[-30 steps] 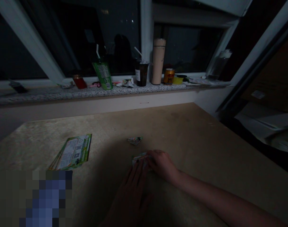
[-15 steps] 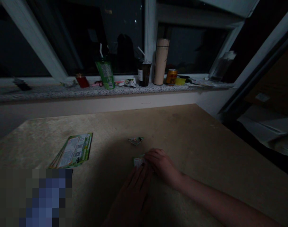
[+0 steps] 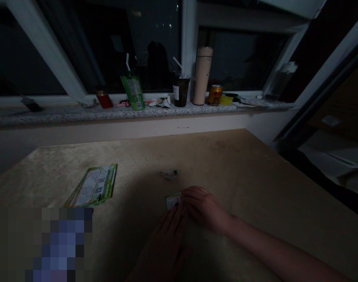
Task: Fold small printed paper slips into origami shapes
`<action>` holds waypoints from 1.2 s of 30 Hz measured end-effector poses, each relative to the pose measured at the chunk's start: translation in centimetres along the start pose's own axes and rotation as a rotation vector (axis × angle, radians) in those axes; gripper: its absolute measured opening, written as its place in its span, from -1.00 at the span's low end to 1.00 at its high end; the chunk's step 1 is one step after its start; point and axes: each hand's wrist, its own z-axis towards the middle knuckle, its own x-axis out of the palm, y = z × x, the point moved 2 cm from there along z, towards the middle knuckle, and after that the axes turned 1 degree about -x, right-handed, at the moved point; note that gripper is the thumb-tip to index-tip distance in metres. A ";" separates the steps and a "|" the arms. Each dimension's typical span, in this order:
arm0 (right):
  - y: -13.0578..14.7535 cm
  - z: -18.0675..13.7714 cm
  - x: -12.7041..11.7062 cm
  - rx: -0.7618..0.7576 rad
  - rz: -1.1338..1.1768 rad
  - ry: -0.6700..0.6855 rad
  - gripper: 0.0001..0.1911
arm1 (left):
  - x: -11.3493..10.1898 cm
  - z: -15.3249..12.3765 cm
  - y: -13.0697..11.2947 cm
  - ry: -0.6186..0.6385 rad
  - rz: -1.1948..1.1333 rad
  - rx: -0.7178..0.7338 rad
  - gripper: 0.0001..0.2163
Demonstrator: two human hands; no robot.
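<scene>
On the tan table (image 3: 240, 172) lies a small folded piece of printed paper (image 3: 173, 201), with both hands on it. My right hand (image 3: 204, 207) is curled over its right side, fingertips pressing it down. My left hand (image 3: 167, 239) lies flat in deep shadow just below it, fingers stretched toward the paper and touching its lower edge. A little farther away sits a small folded paper figure (image 3: 170, 174). A stack of green printed leaflets (image 3: 95, 186) lies at the left.
The stone windowsill (image 3: 64, 114) carries a green drink pouch (image 3: 133, 91), a dark cup with a straw (image 3: 180, 90), a tall beige flask (image 3: 202, 76), a gold can (image 3: 215, 95), a red jar (image 3: 104, 100) and scraps. The room is dim; the table's right edge drops off.
My hands have barely moved on the folded paper; the right hand's fingers shifted slightly. The view drifted a little, so everything sits slightly further right.
</scene>
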 end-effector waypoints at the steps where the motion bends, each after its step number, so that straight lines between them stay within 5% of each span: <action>1: 0.0 0.0 0.0 -0.003 -0.005 0.004 -0.73 | 0.0 0.0 0.0 0.007 -0.005 -0.009 -0.31; 36: -0.3 -0.3 0.7 -0.014 -0.023 -0.015 -0.73 | 0.3 0.0 0.2 0.023 -0.057 -0.021 -0.29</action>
